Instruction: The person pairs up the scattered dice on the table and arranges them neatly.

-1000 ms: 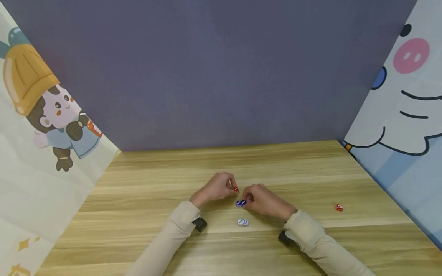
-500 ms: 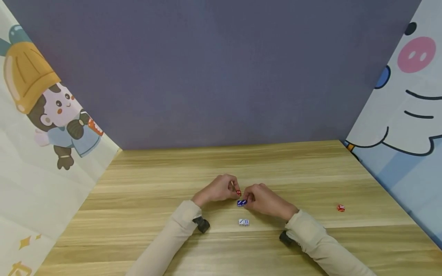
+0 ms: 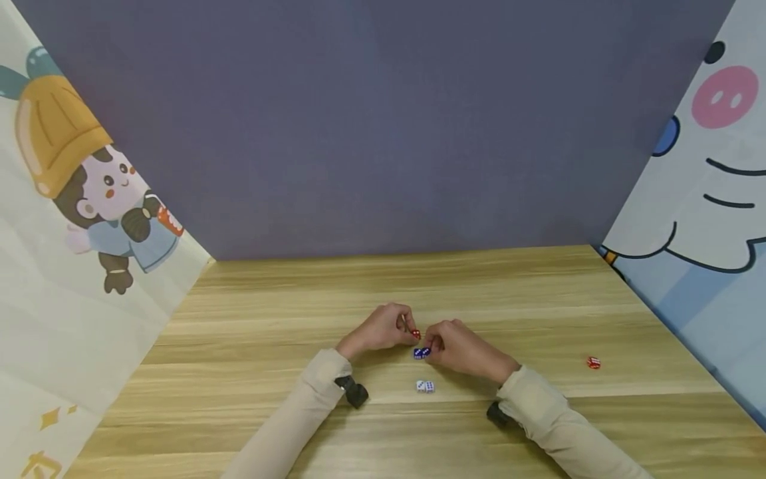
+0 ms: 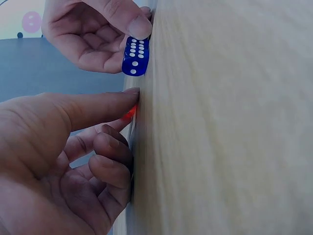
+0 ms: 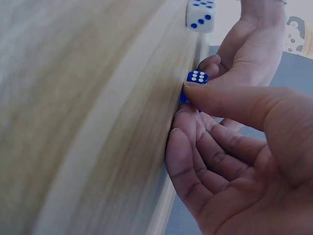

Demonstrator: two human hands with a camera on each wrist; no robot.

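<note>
Between thumb and forefinger, my left hand [image 3: 380,327] pinches a red die [image 3: 416,334], which shows only as a sliver of red under the thumb in the left wrist view. Just in front of it, two blue dice [image 3: 418,354] sit side by side on the wooden table. My right hand [image 3: 465,349] pinches the right one of this pair, its thumb [image 5: 210,95] covering part of that blue die in the right wrist view. Nearer the body, two white dice [image 3: 425,386] with blue pips lie side by side.
Far to the right on the wooden table [image 3: 299,286] lies more red, dice-like [image 3: 593,362] with white pips. A dark grey panel [image 3: 383,133] rises at the back edge. Cartoon-printed sheets [image 3: 60,332] border both sides.
My left hand has brought the red die slightly right and toward the body, closer to the blue pair. The right hand keeps its pinch on the blue die. The head view shifts a little.
</note>
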